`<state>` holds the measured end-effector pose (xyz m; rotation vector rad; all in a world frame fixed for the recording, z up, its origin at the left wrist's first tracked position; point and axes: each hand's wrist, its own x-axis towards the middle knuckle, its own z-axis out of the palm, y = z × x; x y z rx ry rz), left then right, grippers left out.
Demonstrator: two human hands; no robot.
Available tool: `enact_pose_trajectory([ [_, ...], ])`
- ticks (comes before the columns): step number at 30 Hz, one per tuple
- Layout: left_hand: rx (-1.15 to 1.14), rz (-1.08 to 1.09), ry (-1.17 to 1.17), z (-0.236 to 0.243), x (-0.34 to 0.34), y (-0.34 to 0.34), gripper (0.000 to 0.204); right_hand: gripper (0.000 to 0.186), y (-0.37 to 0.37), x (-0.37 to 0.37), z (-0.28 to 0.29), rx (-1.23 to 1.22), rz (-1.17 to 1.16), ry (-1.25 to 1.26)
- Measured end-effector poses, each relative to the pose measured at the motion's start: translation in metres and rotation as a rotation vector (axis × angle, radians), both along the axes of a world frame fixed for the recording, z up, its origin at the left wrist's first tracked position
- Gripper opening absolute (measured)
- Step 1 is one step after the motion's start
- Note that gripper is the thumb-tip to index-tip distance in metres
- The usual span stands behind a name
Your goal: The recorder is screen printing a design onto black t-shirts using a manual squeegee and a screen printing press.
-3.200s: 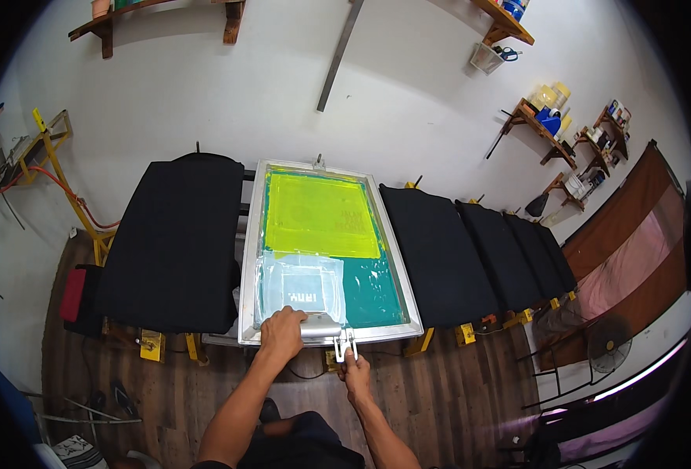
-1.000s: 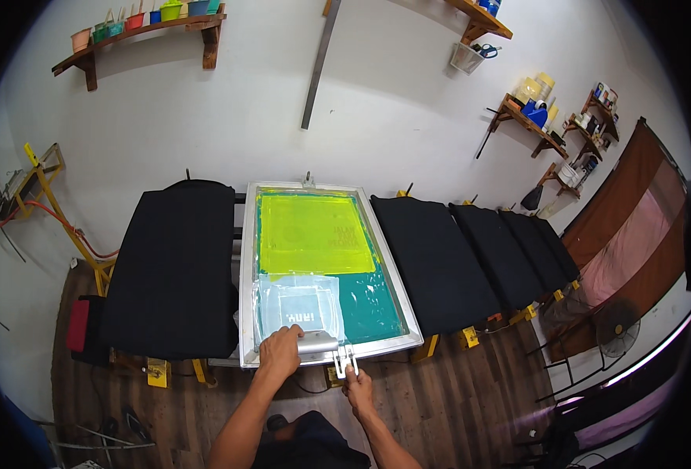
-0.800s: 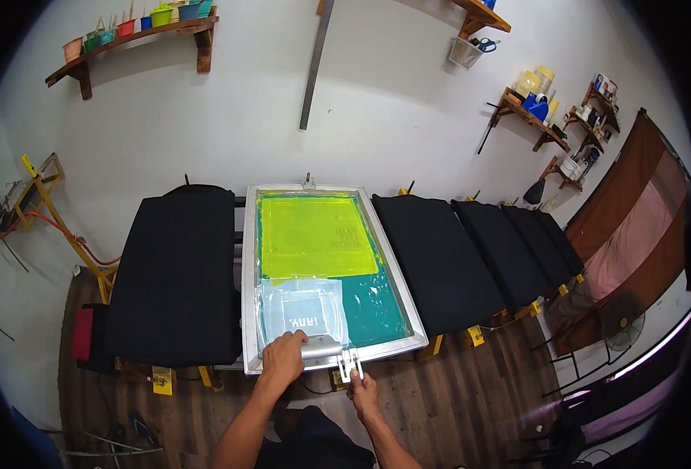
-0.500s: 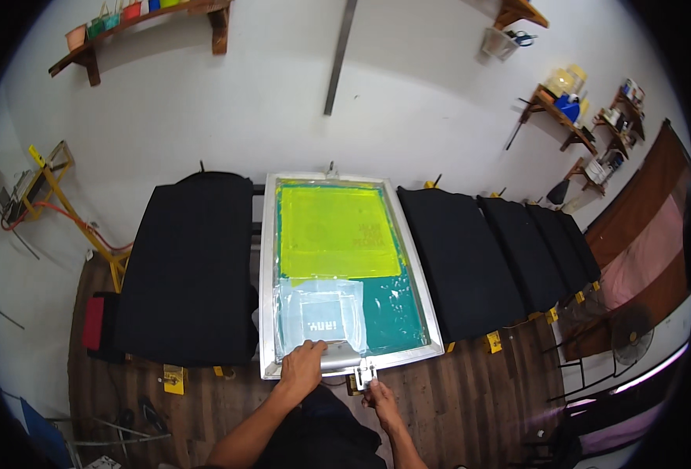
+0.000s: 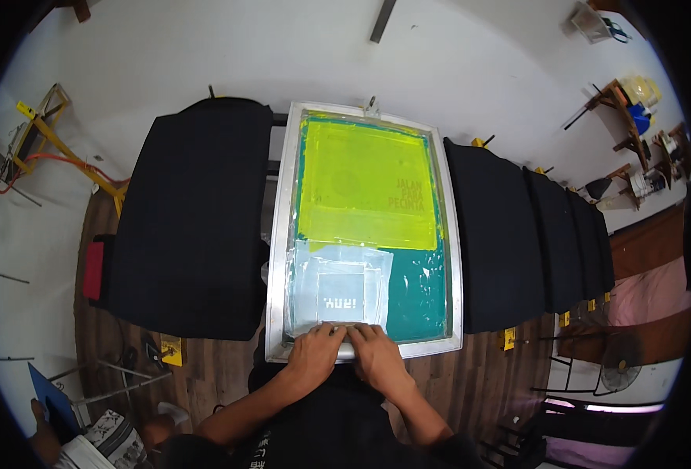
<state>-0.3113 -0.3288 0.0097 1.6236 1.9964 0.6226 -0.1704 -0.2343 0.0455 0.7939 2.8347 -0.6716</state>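
A silk-screen frame [image 5: 453,313] with silvery metal edges lies in front of me. Its mesh carries a bright yellow-green area [image 5: 365,172] at the far part, a pale blue patch [image 5: 306,289] near left and dark green [image 5: 416,301] near right. At the near edge, my left hand [image 5: 316,353] and my right hand [image 5: 376,356] sit side by side, fingers curled over what looks like a squeegee [image 5: 346,352] with a silvery handle. Most of it is hidden by my hands. A metal catch [image 5: 372,108] stands at the frame's far edge.
Black-covered printing boards stand in a row, one on the left [image 5: 189,227] and several on the right [image 5: 495,242]. Yellow brackets [image 5: 172,349] show beneath. A yellow stand [image 5: 76,156] with a red hose is at left; a fan [image 5: 620,366] stands at right.
My right hand has let go of the metal bracket at the frame's near edge and joined my left hand on the squeegee. The view has shifted, so the frame appears higher and further right.
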Motion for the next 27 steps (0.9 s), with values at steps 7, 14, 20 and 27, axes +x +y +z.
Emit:
enact_pose_trajectory([
  [7,-0.176,-0.039,-0.057,0.024,-0.028,0.036,0.039,0.037,0.044,-0.025,0.006,-0.181,-0.045,0.005],
  [14,0.082,0.095,0.051,-0.014,-0.036,0.047,0.036,0.054,0.062,-0.046,-0.018,-0.038,-0.063,0.103],
  [20,0.008,-0.012,0.081,-0.008,0.004,-0.014,0.045,0.067,-0.004,0.001,-0.008,-0.158,-0.112,0.064],
  [27,-0.012,0.02,0.045,0.015,-0.038,0.036,0.042,0.056,0.049,-0.043,0.005,-0.082,-0.113,0.085],
])
